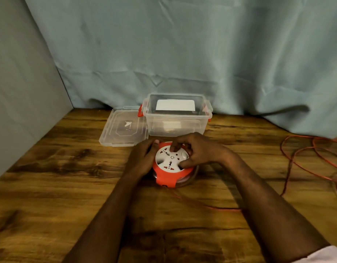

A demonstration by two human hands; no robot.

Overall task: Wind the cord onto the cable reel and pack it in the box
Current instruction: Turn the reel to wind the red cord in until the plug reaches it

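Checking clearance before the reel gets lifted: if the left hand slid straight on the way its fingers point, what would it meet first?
Probably the clear box. The left hand grips the cable reel, fingers pointing away toward the box's front wall; the lid lies further left. Depth is uncertain.

Wooden table (50, 186), pale-blue curtain (182, 44)

Quick count: 1 cable reel (172, 166) w/ 1 orange cord (300, 164), 1 clear box (178, 120), 1 lid (124, 128), 2 hands: left hand (143, 158) & right hand (198, 151).
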